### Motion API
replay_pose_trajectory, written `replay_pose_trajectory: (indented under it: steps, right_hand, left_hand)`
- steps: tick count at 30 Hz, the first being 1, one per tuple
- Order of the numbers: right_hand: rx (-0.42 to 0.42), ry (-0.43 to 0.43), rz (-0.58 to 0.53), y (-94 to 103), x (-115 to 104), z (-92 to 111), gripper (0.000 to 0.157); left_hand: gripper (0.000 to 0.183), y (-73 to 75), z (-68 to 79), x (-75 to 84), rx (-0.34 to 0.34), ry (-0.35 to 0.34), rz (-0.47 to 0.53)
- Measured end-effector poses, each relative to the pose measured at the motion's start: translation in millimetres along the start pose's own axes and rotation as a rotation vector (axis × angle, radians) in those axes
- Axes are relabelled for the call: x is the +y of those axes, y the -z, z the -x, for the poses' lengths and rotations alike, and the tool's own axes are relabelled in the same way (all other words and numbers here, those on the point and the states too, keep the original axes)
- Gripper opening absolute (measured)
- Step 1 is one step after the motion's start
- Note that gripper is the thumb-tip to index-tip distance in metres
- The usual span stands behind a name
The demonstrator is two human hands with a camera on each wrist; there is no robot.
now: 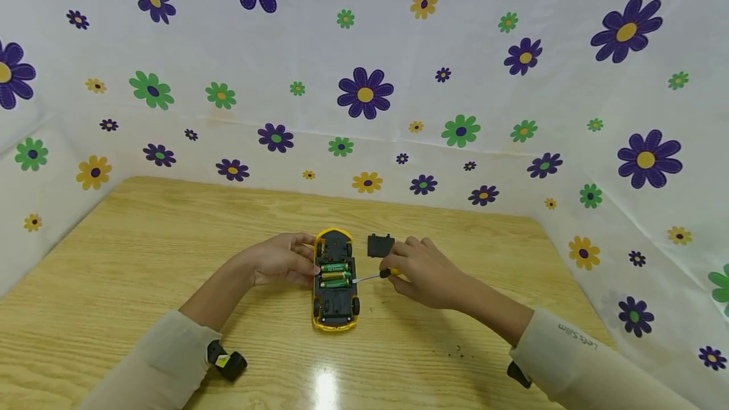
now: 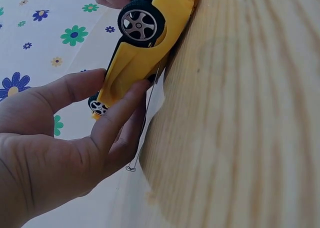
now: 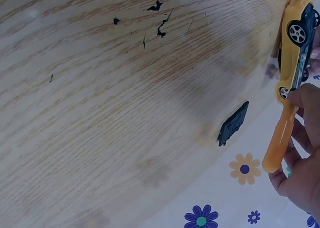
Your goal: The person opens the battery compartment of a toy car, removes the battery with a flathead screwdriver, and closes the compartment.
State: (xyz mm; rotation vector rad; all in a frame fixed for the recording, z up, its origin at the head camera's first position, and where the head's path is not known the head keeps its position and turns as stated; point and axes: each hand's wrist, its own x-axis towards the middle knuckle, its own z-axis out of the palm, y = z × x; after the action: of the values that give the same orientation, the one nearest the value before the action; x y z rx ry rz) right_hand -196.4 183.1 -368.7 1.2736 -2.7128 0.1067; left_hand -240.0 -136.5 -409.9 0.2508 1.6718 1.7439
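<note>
A yellow toy car (image 1: 336,309) lies upside down on the table, its black underside up and its battery compartment uncovered. Several green batteries (image 1: 335,275) sit side by side in it. My left hand (image 1: 283,260) holds the car by its left side; in the left wrist view the thumb and fingers (image 2: 120,115) grip the yellow body (image 2: 132,68). With my right hand (image 1: 424,273) I hold a screwdriver (image 3: 280,140) by its yellow-orange handle. Its thin shaft (image 1: 369,278) points left, the tip at the right edge of the battery compartment.
A black battery cover (image 1: 380,246) lies on the wooden table (image 1: 256,359) just right of the car's far end. Small dark marks (image 1: 460,353) show on the tabletop near my right forearm. A flower-patterned white sheet (image 1: 307,49) hangs behind and beside the table.
</note>
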Motion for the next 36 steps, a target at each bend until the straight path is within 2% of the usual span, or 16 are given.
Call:
replay_pose_trajectory:
  steps: [9,17,21,26,36]
  right_hand:
    - [0.038,-0.033,0.118,-1.5,2.4,5.5,0.018]
    - [0.036,-0.155,0.129,-2.7,6.9,7.6,0.016]
    - [-0.007,-0.241,0.059,-2.0,10.7,6.0,0.017]
    - [-0.072,-0.405,-0.085,-0.1,18.0,1.6,0.017]
    - [-0.075,-0.584,-0.298,-7.3,37.8,-4.5,0.014]
  left_hand:
    - [0.075,-0.5,-0.7,-1.0,0.006,0.006,0.007]
    - [0.078,0.8,-2.2,-2.2,0.007,0.009,0.008]
    - [0.081,0.9,-2.0,-2.1,0.014,0.014,0.004]
    - [0.079,0.2,-1.4,-1.1,0.016,0.013,0.002]
    - [0.076,-0.2,0.8,1.2,0.012,0.014,-0.007]
